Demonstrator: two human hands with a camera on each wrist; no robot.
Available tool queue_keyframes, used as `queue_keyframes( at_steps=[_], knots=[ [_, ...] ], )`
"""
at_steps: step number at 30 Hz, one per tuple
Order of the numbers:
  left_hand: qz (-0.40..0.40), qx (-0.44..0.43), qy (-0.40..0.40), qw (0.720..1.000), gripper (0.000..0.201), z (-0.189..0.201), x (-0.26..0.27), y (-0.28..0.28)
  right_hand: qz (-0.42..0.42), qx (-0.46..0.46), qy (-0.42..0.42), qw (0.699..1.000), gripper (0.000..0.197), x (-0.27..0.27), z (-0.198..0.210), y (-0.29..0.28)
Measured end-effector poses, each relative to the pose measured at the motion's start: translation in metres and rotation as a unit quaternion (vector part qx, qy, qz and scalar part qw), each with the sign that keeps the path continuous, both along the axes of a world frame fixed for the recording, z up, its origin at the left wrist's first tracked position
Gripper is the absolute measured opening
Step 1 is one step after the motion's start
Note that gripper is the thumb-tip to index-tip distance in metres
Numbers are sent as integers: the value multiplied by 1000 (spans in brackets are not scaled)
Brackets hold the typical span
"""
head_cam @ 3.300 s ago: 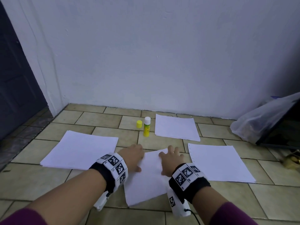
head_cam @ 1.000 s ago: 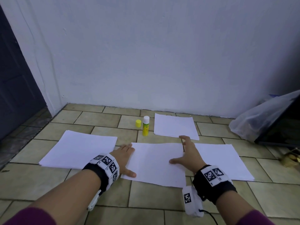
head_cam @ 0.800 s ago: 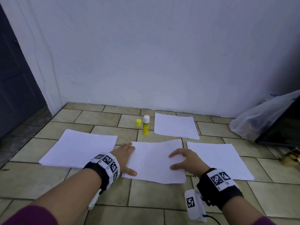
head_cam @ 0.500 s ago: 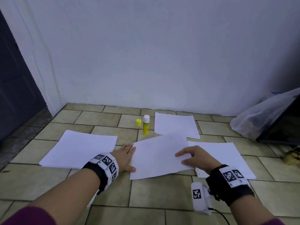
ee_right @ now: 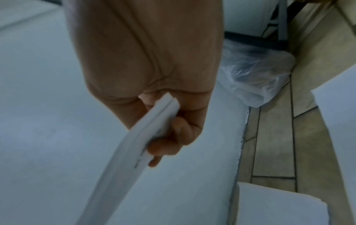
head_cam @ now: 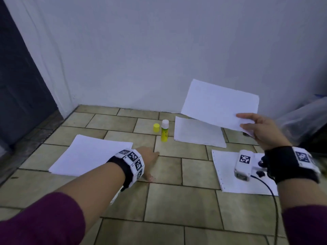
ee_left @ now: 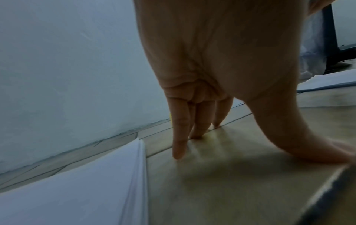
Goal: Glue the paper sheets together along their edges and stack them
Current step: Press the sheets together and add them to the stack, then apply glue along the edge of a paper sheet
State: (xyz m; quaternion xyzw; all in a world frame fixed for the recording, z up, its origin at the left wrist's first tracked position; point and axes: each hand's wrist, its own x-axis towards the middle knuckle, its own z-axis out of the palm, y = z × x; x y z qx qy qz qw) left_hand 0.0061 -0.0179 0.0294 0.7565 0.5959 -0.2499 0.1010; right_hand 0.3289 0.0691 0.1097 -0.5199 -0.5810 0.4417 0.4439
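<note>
My right hand (head_cam: 254, 129) pinches the near right corner of a white glued paper sheet (head_cam: 217, 105) and holds it in the air above the far pile of paper (head_cam: 196, 135). In the right wrist view the sheet (ee_right: 146, 134) shows two layers between thumb and curled fingers (ee_right: 167, 146). My left hand (head_cam: 149, 162) rests flat on the bare tiled floor (head_cam: 177, 200), with straight fingers (ee_left: 181, 137) touching the tile beside the left stack of paper (head_cam: 88, 154). A yellow glue stick (head_cam: 165, 130) stands uncapped near the wall, its yellow cap (head_cam: 156, 127) just to its left.
Another white sheet (head_cam: 228, 172) with a perforated edge lies on the floor at the right, under my right wrist. A clear plastic bag (head_cam: 300, 119) and a dark object sit at the far right. A white wall (head_cam: 159, 50) closes the back; a dark door is at the left.
My right hand has lifted the middle sheet off the floor and carried it up and to the right. My left hand, which was touching that sheet's left edge, now lies on bare tile.
</note>
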Motion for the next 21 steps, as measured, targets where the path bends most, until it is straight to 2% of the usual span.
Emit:
queue_keyframes(
  at_steps=[5,9,11,16,21],
  knots=[
    [11,-44,60,997,74,1,10,10,-26,-27,-176,984,37,-25,-18,58],
    [18,-41,72,996,82,-3,11,11,-19,-64,-278,958,37,-35,-53,86],
    [14,-39,81,996,79,-6,11,12,-14,-78,-319,945,37,-39,-65,93],
    [21,-28,68,997,75,-11,12,18,-16,-90,-362,928,39,-46,-80,103],
    [28,-23,51,998,77,-14,10,17,17,-104,-451,886,28,-50,-88,107]
  ],
)
